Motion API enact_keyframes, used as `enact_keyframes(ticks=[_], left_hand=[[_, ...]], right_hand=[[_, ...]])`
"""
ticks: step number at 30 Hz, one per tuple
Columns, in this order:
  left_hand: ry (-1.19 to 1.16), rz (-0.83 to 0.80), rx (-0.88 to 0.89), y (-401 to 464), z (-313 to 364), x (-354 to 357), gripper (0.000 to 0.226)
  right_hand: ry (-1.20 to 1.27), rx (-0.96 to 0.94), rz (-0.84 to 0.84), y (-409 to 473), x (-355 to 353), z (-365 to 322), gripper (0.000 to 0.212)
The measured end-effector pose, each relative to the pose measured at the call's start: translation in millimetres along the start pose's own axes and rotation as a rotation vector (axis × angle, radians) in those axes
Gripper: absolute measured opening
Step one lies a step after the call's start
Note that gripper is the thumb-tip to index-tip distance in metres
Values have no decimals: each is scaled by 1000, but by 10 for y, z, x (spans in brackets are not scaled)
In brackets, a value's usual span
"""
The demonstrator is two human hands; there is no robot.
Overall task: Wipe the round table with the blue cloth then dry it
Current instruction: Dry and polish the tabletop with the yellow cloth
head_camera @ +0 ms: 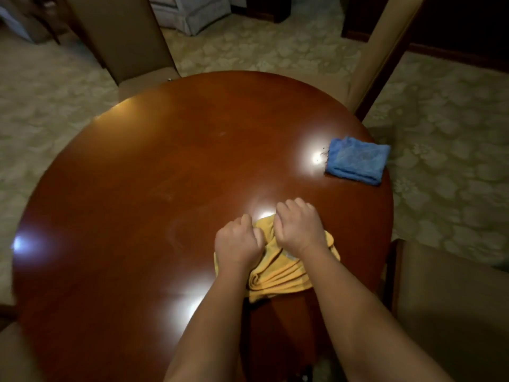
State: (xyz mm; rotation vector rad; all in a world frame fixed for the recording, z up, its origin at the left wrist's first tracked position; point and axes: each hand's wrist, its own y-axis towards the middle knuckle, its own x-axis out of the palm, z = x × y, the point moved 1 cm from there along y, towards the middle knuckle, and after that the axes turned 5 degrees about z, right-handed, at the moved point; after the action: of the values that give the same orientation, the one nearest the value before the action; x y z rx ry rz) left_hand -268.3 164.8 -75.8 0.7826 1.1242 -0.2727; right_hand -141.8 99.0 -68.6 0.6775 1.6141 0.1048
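Glossy round table (165, 161) reflecting lamp glare, both hands, left hand (237, 244) and right hand (300, 230), clutching a yellow cloth (278, 274) near its near edge, blue cloth (356, 160) lying folded at its right edge, chairs (124, 37) standing around on patterned carpet (440, 133)

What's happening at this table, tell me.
A person is working a bunched yellow cloth on the round table with both hands: the left hand and the right hand both have their fingers curled into it. The blue cloth lies folded and untouched near the table's right edge, so this looks like the drying step.
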Motion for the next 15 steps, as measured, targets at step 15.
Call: enact_keyframes(ticks=[15], left_hand=[[-2,-73,-112,-1322,-1076,-934,18]], right_hand=[[-6,72,-4,-1022,-154,-1738,20]])
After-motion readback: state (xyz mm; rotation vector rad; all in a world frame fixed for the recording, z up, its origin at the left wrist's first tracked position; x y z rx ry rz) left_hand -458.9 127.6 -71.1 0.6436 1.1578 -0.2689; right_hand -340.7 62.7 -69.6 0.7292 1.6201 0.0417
